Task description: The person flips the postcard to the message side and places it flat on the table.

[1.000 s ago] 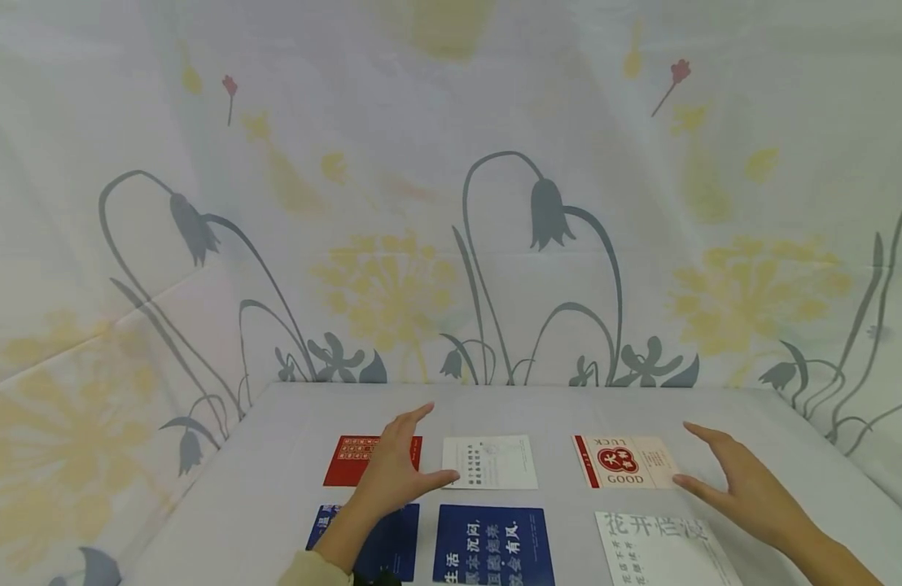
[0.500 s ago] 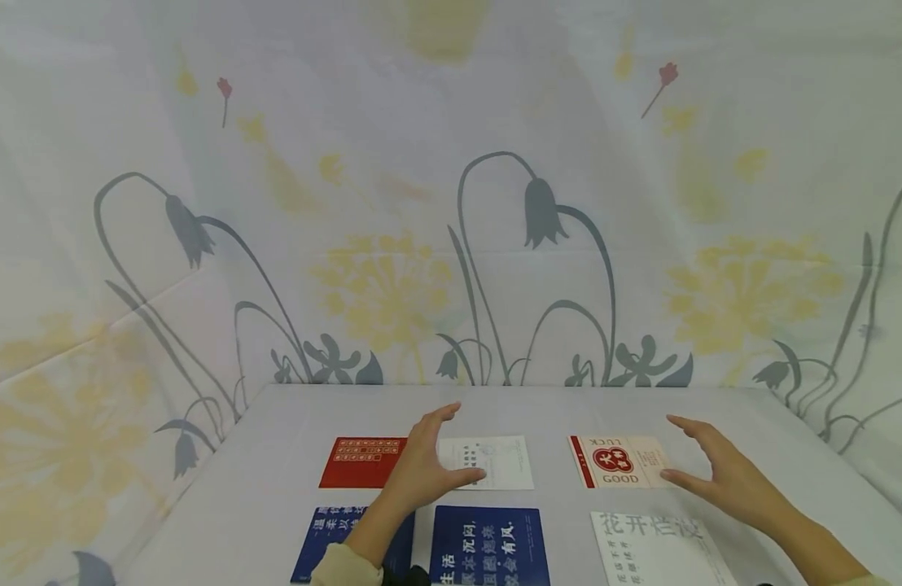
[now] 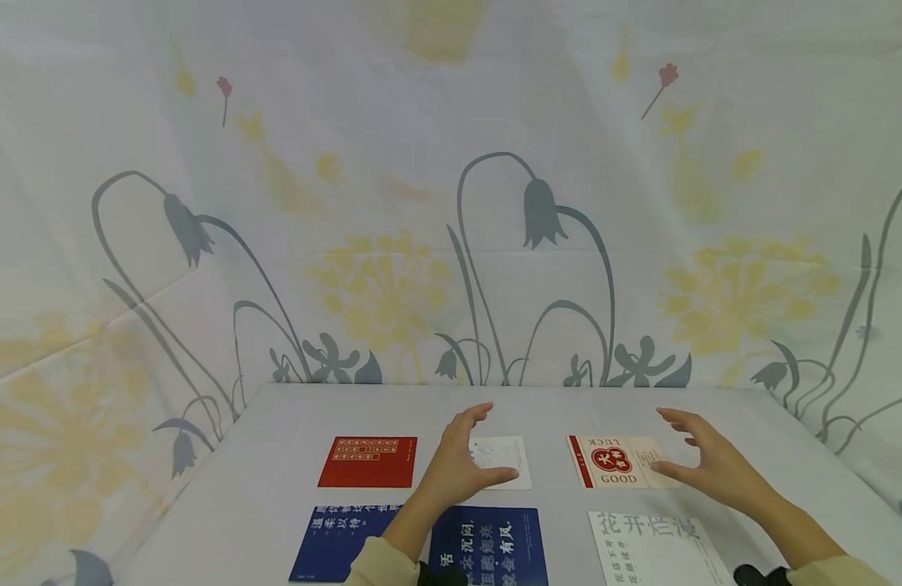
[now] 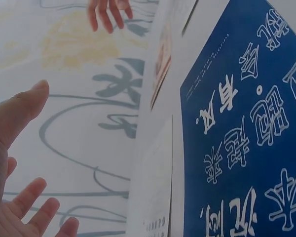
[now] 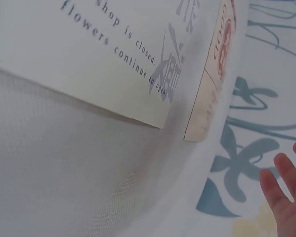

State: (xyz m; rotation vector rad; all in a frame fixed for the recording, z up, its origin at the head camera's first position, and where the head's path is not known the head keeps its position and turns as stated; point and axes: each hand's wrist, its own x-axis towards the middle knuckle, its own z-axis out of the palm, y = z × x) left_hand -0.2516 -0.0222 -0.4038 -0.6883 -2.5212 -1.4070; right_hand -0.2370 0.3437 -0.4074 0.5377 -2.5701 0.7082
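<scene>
Head view: left hand [image 3: 458,468], empty, relaxed, overlaps far white card [image 3: 505,460]; right hand [image 3: 715,468], likewise, overlaps right edge of "GOOD LUCK" card [image 3: 615,462]; table [image 3: 549,464] gap between. Near-right card [image 5: 84,54]: "flowers continue to open".

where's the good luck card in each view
Head: good luck card low, right of centre.
Left wrist: good luck card upper middle, seen at a steep slant.
Right wrist: good luck card upper right, reaching the top edge.
Shared landmark: the grey petalled flower print beyond it, in all three.
</scene>
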